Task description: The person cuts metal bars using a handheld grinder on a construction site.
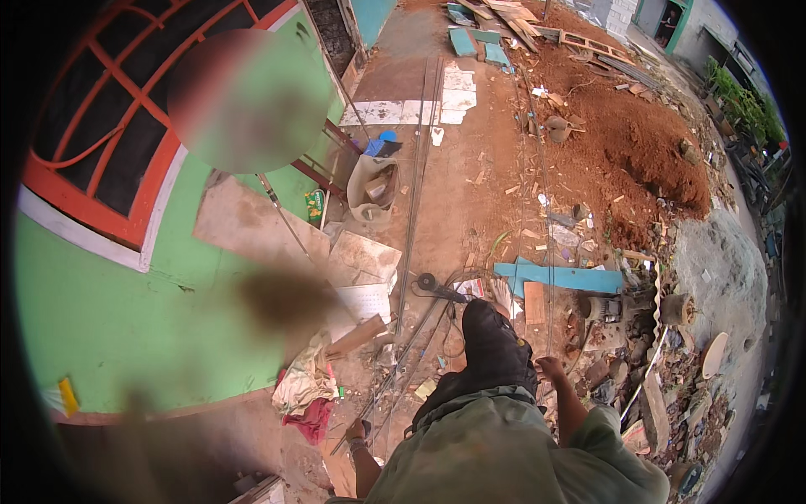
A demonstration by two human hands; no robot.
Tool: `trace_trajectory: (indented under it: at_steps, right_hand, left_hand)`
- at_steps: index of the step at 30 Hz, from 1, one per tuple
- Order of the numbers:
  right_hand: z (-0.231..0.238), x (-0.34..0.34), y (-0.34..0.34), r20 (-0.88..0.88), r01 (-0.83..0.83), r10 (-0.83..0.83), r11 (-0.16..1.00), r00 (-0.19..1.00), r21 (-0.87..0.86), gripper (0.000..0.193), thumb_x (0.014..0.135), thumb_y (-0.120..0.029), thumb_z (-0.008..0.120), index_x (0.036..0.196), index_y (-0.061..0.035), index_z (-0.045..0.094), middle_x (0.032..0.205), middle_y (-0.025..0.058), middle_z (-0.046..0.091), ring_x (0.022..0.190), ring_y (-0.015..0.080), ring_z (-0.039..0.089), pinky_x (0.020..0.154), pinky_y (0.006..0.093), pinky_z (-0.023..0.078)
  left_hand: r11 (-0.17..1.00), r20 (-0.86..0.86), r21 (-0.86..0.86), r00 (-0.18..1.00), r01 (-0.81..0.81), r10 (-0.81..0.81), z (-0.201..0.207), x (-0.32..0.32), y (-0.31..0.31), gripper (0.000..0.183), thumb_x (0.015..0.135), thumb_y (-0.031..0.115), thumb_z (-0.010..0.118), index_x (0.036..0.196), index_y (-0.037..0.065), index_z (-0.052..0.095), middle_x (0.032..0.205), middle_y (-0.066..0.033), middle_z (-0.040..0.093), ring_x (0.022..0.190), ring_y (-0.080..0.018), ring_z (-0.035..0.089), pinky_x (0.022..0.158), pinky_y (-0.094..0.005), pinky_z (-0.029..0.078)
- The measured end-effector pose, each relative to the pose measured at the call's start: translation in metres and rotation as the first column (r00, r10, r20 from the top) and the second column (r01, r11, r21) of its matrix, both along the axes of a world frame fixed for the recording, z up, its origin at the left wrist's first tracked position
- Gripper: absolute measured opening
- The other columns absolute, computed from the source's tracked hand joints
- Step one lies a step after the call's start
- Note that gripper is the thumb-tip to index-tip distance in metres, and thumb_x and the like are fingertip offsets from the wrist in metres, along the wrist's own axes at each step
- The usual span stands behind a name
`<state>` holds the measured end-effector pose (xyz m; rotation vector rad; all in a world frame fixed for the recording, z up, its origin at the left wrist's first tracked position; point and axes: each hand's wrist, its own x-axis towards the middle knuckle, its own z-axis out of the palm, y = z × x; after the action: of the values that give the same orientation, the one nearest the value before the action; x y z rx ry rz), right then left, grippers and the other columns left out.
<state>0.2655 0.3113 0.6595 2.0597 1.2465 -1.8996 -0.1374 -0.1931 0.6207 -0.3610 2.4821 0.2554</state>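
Note:
My left hand is low beside the lower ends of thin metal rods on the ground, with something dark at its wrist. Its fingers are too small to make out. By my knee, my right hand hangs with its fingers partly curled, near the end of another long thin rod. Whether it touches that rod, I cannot tell. A black angle grinder with a cable lies in front of my dark trouser leg, next to my bare foot.
A green wall with an orange-framed window stands left. Cloths, boards and a pale sack lie along it. Blue planks, a motor-like machine and rubble are on the right. Red soil is heaped farther off. Dark blurs cover parts of the left.

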Motion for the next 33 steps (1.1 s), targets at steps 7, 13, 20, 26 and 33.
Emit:
trace_trajectory:
  at_steps: [7, 13, 20, 26, 33]
  right_hand:
    - [-0.058, 0.088, 0.084, -0.128, -0.462, 0.460, 0.887, 0.879, 0.013, 0.021, 0.099, -0.021, 0.049, 0.101, -0.0069, 0.064, 0.085, 0.0059, 0.066, 0.062, 0.0195, 0.063, 0.051, 0.0346, 0.049]
    - [-0.090, -0.002, 0.281, 0.165, -0.277, 0.638, 0.533, 0.752, -0.799, 0.041, 0.097, -0.035, 0.062, 0.129, -0.0104, 0.061, 0.138, 0.0071, 0.059, 0.124, 0.0205, 0.058, 0.089, 0.0418, 0.054]
    - [0.003, -0.226, 0.684, -0.103, -0.097, 0.149, 0.913, 0.983, 0.395, 0.029, 0.094, -0.021, 0.057, 0.115, -0.0027, 0.063, 0.091, 0.0081, 0.069, 0.079, 0.0162, 0.067, 0.067, 0.0285, 0.052]
    - [0.095, -0.356, 0.848, -0.240, -0.018, 0.189, 0.818, 0.952, 0.575, 0.030, 0.099, -0.024, 0.055, 0.122, -0.0056, 0.061, 0.094, 0.0068, 0.070, 0.079, 0.0133, 0.067, 0.068, 0.0269, 0.051]
    - [0.036, -0.406, 0.845, 0.134, -0.992, 0.987, -0.071, -0.084, -0.100, 0.041, 0.094, -0.037, 0.067, 0.125, -0.0107, 0.065, 0.117, 0.0142, 0.070, 0.112, 0.0245, 0.065, 0.090, 0.0379, 0.053]
  left_hand:
    - [0.907, 0.589, 0.266, 0.800, -0.327, 0.116, -0.032, 0.014, 0.166, 0.056, 0.081, 0.057, 0.063, 0.095, 0.003, 0.071, 0.089, -0.0151, 0.069, 0.071, -0.0274, 0.069, 0.063, -0.0512, 0.056]
    - [0.804, 0.495, 0.236, 0.780, -0.546, 0.384, -0.008, -0.039, 0.297, 0.045, 0.080, 0.048, 0.071, 0.091, 0.005, 0.072, 0.083, -0.0115, 0.068, 0.065, -0.0250, 0.066, 0.058, -0.0459, 0.057]
    - [0.457, 0.750, 0.010, 0.309, -0.890, 0.585, -0.027, 0.047, 0.458, 0.033, 0.079, 0.038, 0.080, 0.085, 0.007, 0.072, 0.076, -0.0073, 0.067, 0.058, -0.0222, 0.064, 0.053, -0.0397, 0.057]
    - [0.974, -0.104, 0.142, 0.976, -0.178, 0.193, -0.057, -0.065, 0.718, 0.060, 0.073, 0.054, 0.072, 0.099, 0.000, 0.068, 0.097, -0.0245, 0.070, 0.096, -0.0385, 0.068, 0.084, -0.0469, 0.053]
    - [0.921, -0.544, 0.335, 0.839, 0.199, 0.016, -0.100, -0.188, 0.782, 0.032, 0.088, 0.033, 0.066, 0.100, 0.003, 0.070, 0.095, -0.0196, 0.071, 0.091, -0.0394, 0.067, 0.079, -0.0457, 0.053]
